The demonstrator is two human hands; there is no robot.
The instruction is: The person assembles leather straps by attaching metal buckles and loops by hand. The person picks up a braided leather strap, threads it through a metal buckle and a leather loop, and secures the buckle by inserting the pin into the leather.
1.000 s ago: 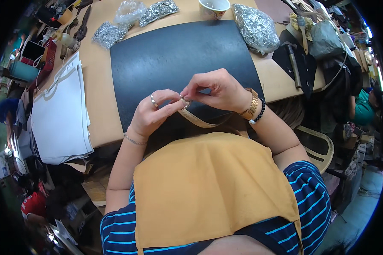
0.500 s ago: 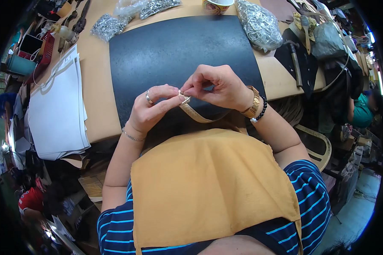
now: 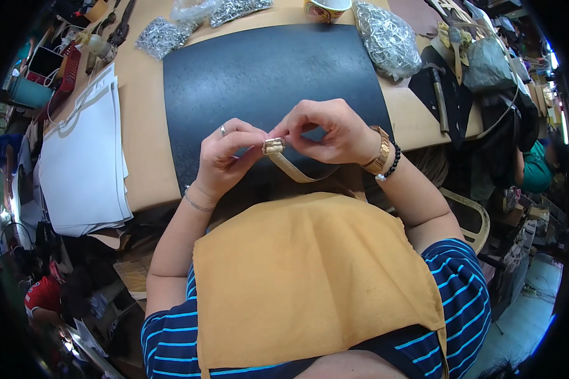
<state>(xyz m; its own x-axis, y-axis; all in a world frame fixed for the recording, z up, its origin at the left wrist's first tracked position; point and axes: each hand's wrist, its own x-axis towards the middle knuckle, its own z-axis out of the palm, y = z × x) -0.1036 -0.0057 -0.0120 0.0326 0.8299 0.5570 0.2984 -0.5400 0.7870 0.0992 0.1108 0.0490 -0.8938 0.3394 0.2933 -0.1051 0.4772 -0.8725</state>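
A silver-coloured metal buckle [image 3: 274, 146] sits on the end of a narrow beige strap [image 3: 293, 172]. My left hand [image 3: 226, 151] is closed, its thumb and fingers pinching the buckle's left side. Opposite it, my right hand [image 3: 332, 131] is also closed, fingertips pressed at the buckle's upper right edge. From there the strap curves down and to the right, its far end lost below the table edge. Both hands are raised over the near part of a black mat [image 3: 265, 69]. Exactly which part each fingertip grips is hard to make out.
Bags of small metal parts [image 3: 161, 38] and a bag of metal rings [image 3: 387, 41] stand along the back, with a paper cup [image 3: 326, 9] between. White sheets [image 3: 85, 164] lie left. A hammer [image 3: 439, 98] and a brush [image 3: 455, 54] lie right. Other people are at both sides.
The buckle has turned so that its face now shows between my hands. My left fingers have shifted and bent around its left side; my right hand stays nearly in place.
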